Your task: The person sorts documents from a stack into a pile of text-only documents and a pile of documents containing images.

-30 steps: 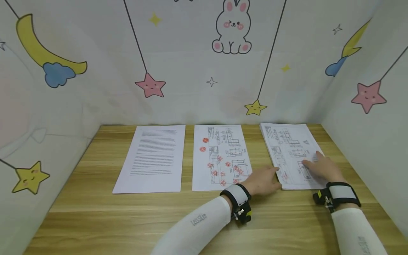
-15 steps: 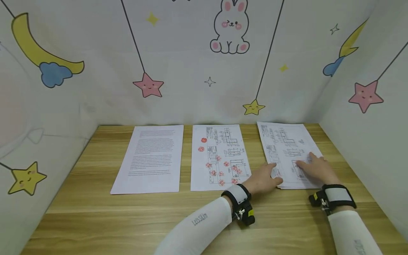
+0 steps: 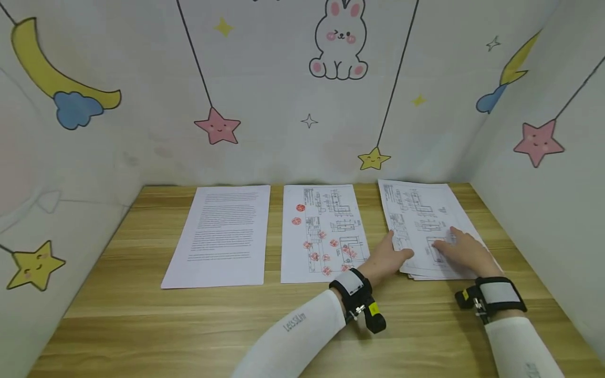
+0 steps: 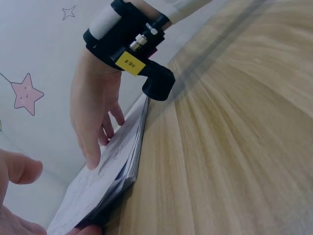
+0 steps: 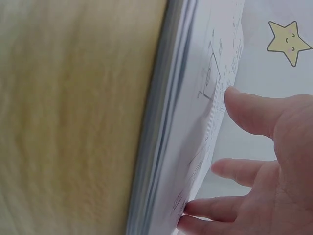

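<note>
A stack of papers [image 3: 413,215] lies at the right of the table [image 3: 189,325], a few lower sheets poking out at its near edge. The right hand [image 3: 468,255] touches the top sheet with its fingertips, its grip wide. The left hand [image 3: 386,258] is at the stack's left edge, thumb apart from the fingers, its grip wide too. Left of the stack lie a drawing with red stamps [image 3: 323,228] and, beyond, a page of text [image 3: 219,236].
</note>
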`<state>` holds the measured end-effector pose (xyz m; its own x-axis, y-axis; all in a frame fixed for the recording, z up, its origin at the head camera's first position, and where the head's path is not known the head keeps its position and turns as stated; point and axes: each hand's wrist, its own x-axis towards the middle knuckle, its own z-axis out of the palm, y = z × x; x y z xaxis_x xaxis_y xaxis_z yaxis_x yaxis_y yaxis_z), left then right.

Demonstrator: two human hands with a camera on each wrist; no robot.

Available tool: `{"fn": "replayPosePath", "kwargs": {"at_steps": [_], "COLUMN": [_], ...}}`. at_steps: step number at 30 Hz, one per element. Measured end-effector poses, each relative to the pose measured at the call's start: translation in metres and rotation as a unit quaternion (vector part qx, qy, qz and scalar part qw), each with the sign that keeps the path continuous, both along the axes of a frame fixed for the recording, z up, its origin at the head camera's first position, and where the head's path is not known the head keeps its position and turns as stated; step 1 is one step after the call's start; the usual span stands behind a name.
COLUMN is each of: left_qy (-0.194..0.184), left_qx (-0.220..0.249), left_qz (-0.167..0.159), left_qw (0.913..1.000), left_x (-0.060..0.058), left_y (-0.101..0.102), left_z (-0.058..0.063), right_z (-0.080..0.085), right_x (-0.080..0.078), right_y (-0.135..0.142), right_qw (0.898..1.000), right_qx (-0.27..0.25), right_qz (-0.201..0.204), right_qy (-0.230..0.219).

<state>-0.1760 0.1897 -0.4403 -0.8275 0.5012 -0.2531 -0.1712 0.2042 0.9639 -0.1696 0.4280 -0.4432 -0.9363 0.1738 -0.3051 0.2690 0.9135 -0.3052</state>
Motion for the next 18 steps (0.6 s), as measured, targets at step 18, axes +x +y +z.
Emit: {"fn": "replayPosePath", "kwargs": {"at_steps": [18], "left_qy": [-0.048], "left_qx": [0.081], "left_qz": [0.035], "left_qw": [0.9949], "left_x": [-0.008], "left_y": [0.003], "left_z": [-0.016], "right_z": [0.005], "right_x": [0.013], "right_y": [-0.022], "right_qw": [1.000], "right_qx": [0.002], "right_qz": [0.017], "right_qy": [0.021]}}
